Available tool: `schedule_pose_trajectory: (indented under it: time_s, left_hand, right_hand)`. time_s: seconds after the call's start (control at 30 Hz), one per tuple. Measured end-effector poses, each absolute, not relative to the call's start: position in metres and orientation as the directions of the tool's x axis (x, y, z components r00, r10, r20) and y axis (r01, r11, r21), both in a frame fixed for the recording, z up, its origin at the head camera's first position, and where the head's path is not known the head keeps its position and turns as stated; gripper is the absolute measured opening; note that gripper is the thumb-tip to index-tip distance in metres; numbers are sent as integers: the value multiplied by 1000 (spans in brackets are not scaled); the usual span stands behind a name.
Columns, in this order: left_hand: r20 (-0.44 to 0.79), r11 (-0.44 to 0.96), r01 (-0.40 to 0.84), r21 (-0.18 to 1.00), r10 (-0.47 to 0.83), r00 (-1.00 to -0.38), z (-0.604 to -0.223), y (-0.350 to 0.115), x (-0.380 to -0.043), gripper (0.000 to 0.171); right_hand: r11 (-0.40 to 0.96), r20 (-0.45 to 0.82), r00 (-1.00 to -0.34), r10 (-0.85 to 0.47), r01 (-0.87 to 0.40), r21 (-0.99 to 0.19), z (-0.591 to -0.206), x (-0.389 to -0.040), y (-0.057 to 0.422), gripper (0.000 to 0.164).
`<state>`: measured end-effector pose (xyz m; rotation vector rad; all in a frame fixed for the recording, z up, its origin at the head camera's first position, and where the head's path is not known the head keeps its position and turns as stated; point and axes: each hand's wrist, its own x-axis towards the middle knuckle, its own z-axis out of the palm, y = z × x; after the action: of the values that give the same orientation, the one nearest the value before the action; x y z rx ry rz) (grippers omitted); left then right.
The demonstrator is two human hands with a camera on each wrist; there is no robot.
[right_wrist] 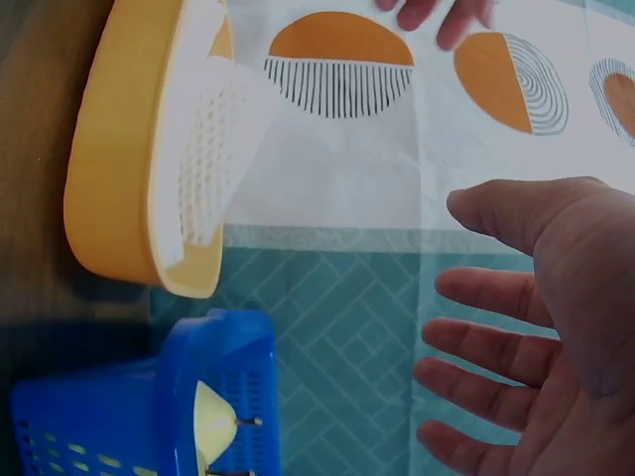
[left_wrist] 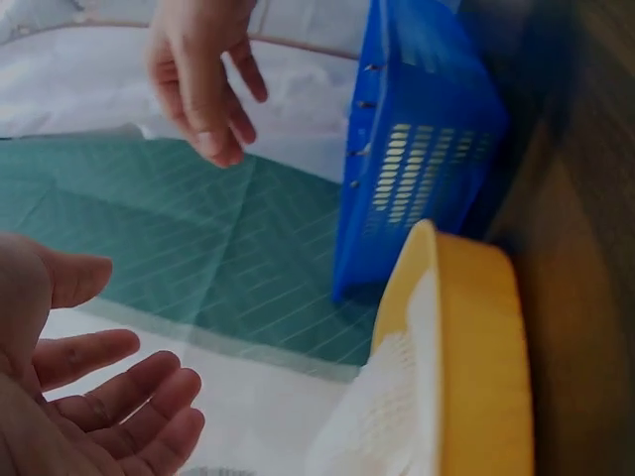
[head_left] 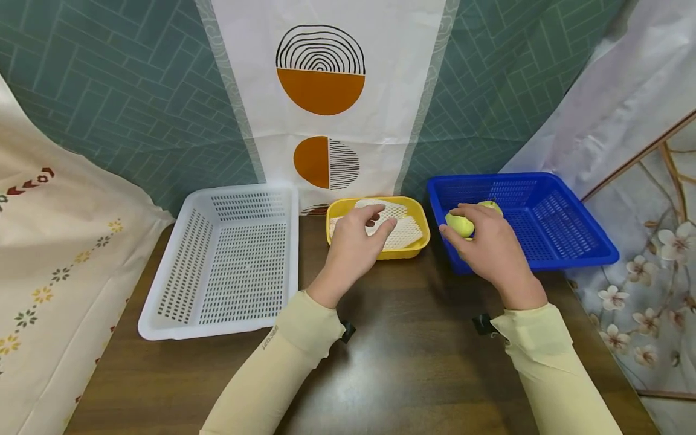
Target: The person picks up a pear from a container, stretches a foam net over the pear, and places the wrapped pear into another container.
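My left hand (head_left: 356, 238) hovers over the small yellow basket (head_left: 405, 254), thumb and fingers apart and holding nothing. White foam fruit nets (head_left: 405, 232) lie inside that basket. To the right, my right hand (head_left: 489, 241) is above the near left corner of the blue basket (head_left: 571, 263), its fingers spread and gripping nothing. Yellow-green pears (head_left: 460, 225) sit in the blue basket below it, partly hidden by the hand in the head view. In the right wrist view a pear (right_wrist: 211, 424) with its stem shows over the blue rim, apart from the fingers (right_wrist: 486, 347).
A large white perforated basket (head_left: 244, 260) stands at the left on the dark wooden table (head_left: 391, 362). Behind the baskets hangs a patterned green and white cloth (head_left: 380, 109). Floral fabric covers both sides.
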<state>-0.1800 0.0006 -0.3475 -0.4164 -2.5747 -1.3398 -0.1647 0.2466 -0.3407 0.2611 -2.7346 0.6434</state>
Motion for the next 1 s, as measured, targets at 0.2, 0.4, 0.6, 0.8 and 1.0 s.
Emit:
schedule_pose_trajectory:
  time_s: [0.2,0.4,0.6,0.8,1.0]
  left_hand:
    - [276,424,320,847,163,-947,-362,21,-196,38]
    - [184,368,244,897,190,-964,-379,43,-207,36]
    - [113,362,194,912,233,-966,-399,65,-210,35]
    - [71,364,169,916,269,-961,-412,83,-212,35]
    - [46,343,151,927,295,-954,-420,96,-215,34]
  right_hand:
    - [866,286,-957,-46,-181,-466,-335,-171,262,49]
    - [873,255,-967,10,-115,-473,-325,-178,290,54]
    - [892,157,-985,72,-6,-451,-325,-185,323,67]
    - [896,36,-990,135,107,-430,-336,-192,344,81]
    - [915,-71,-987,141,157,-371,-351,-198,361,98]
